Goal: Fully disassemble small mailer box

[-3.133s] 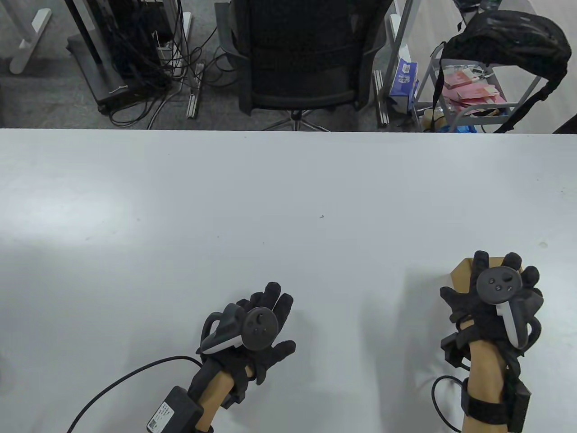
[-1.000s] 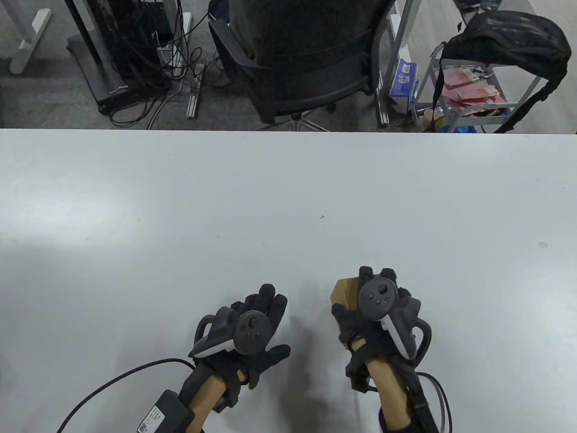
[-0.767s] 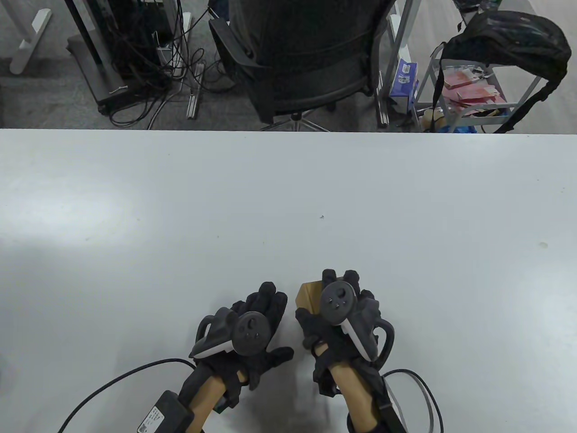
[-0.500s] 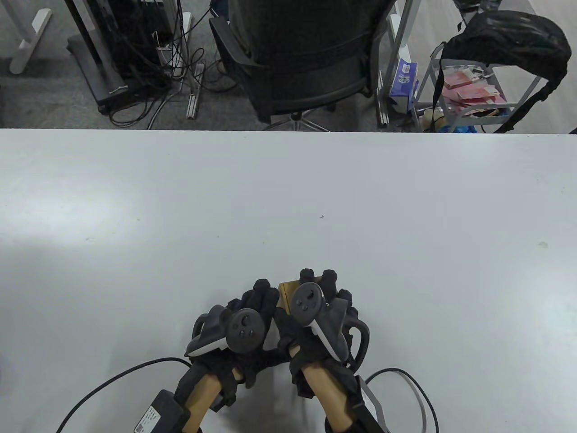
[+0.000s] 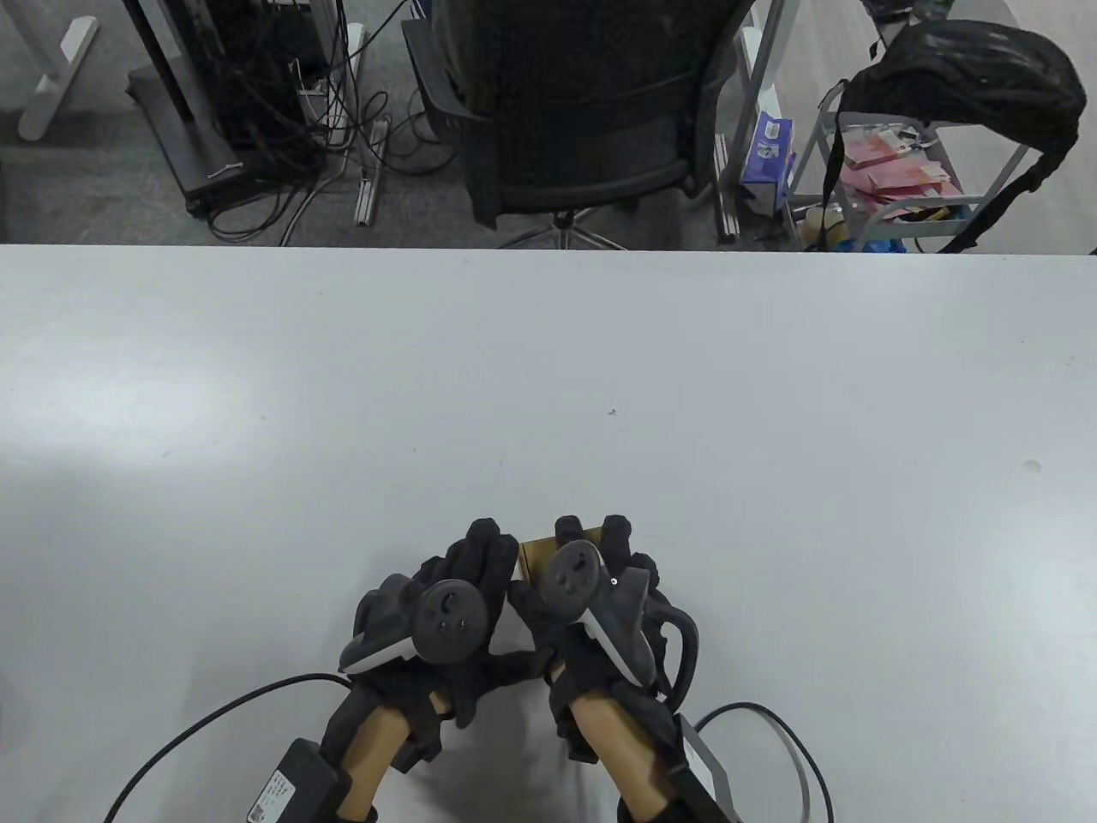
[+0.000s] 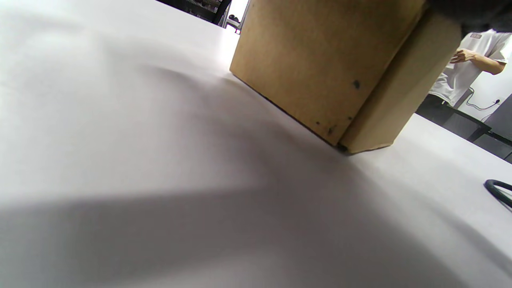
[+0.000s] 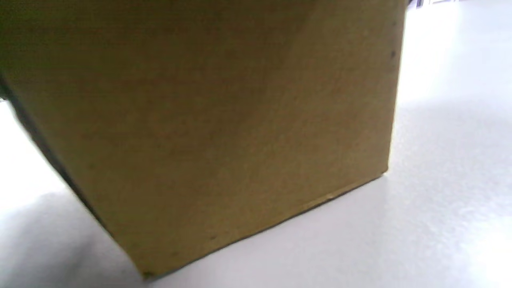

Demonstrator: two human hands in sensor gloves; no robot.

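The small brown mailer box (image 5: 535, 557) stands on the white table near the front edge, mostly hidden under my hands. My right hand (image 5: 591, 574) grips it from above, fingers over its far side. My left hand (image 5: 471, 583) lies against the box's left side, fingers touching it. The left wrist view shows the box (image 6: 320, 68) resting on the table, closed, one bottom corner toward the camera. The right wrist view is filled by a box wall (image 7: 224, 128) sitting on the table.
The white table (image 5: 548, 386) stretches wide ahead and to both sides. Cables (image 5: 754, 729) from the gloves trail at the front edge. An office chair (image 5: 574, 103) and a cart with a black bag (image 5: 968, 77) stand beyond the far edge.
My right hand has carried the box from the right side of the table leftward to my left hand. My left hand has closed in against the box's left side.
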